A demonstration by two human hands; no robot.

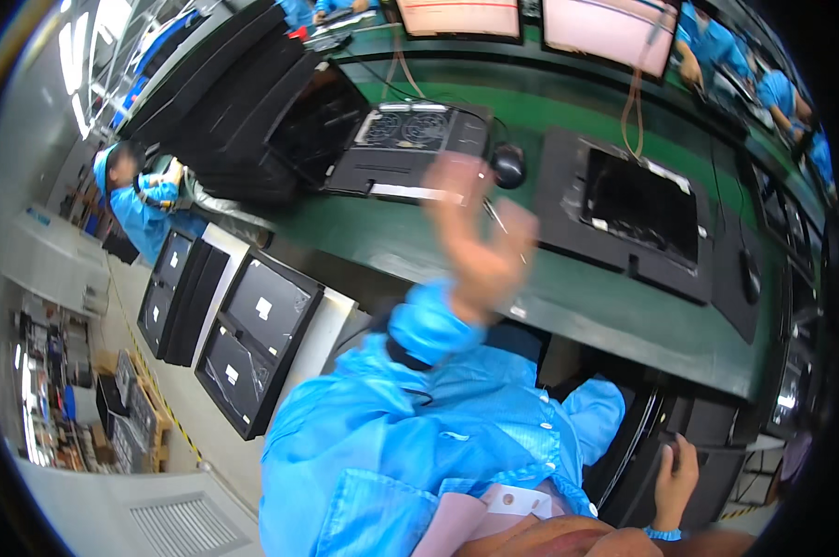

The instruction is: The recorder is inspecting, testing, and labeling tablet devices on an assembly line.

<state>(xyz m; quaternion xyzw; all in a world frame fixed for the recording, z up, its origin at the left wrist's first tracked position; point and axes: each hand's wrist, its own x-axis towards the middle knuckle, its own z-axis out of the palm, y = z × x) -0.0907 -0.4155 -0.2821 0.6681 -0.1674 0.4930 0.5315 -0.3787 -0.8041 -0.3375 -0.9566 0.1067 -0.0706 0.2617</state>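
My left hand (480, 251) is raised over the front edge of the green bench, smeared by motion. A thin, light, pen-like thing (495, 215) shows between its fingers; I cannot tell whether it is gripped. Just beyond the hand lie a black computer mouse (507, 165) and a dark flat unit with two round fan-like shapes (405, 132). To the right, a dark glossy screen panel (642, 206) rests on a black foam tray (559, 200). Low at the right, my right hand (676, 481) has curled fingers at a small dark thing beside black panels below the bench.
Black foam trays (220, 107) are piled high at the bench's left. More trays with wrapped dark panels (269, 306) stand left of me. Two monitors (610, 32) line the back. A second mouse (750, 277) lies at right. Co-workers in blue (141, 209) are nearby.
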